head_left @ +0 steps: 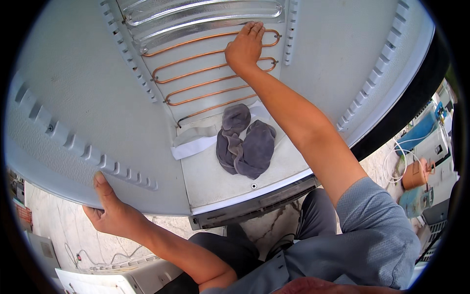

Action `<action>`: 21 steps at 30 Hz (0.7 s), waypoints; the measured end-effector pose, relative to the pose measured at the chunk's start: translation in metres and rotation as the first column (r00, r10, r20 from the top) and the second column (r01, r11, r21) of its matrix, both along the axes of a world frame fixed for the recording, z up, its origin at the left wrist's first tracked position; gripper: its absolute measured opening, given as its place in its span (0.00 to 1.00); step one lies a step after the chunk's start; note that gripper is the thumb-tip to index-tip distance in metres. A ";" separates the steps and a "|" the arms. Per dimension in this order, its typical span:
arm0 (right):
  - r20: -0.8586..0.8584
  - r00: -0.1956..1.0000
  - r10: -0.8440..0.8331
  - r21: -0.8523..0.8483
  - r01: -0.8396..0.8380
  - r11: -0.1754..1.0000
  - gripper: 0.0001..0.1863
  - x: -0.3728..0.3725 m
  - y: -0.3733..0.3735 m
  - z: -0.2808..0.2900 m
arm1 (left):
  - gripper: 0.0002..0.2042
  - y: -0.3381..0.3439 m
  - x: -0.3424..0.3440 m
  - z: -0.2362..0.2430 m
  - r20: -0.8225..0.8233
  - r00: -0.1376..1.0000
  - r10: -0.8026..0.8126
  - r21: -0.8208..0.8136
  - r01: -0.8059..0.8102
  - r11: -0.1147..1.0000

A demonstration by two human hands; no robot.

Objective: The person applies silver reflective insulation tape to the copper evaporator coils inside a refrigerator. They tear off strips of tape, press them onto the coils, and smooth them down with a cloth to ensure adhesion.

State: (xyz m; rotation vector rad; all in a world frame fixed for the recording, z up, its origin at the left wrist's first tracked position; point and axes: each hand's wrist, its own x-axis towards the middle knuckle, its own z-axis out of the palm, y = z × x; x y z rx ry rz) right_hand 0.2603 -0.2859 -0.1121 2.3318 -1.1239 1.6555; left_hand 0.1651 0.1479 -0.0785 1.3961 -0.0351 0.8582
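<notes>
My left hand (110,208) grips the front edge of the left inner wall (73,108) of an open white refrigerator cabinet, thumb on the inside. My right hand (245,46) reaches to the back, its fingers together over the upper loops of copper tubing (191,73), partly hiding them. Above the tubing is a crinkled silver foil panel (200,14) with looped tubes. On the cabinet floor (205,196) lies a crumpled grey cloth (245,147), beside flat white strips (193,149).
Ridged shelf rails (372,78) line both side walls. Outside at the right are a blue cylinder (416,132), an orange tank (413,176), a teal tank (413,201) and white hoses. A white panel (93,281) and cables lie at lower left. My legs (316,215) are below the cabinet.
</notes>
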 end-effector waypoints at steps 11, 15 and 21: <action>0.027 0.963 0.267 0.047 -0.269 0.962 0.43 -0.004 0.039 0.004 | 0.29 0.005 0.001 -0.003 -0.011 0.999 0.047 0.023 -0.046 0.999; 0.018 0.980 0.198 0.082 -0.199 0.977 0.45 0.017 0.039 0.008 | 0.30 -0.004 -0.001 0.000 -0.018 0.999 0.040 0.007 -0.040 0.999; -0.180 0.955 0.235 0.017 -0.236 0.972 0.40 0.038 0.092 0.009 | 0.32 0.002 0.000 -0.001 -0.052 0.992 0.115 0.036 -0.113 0.993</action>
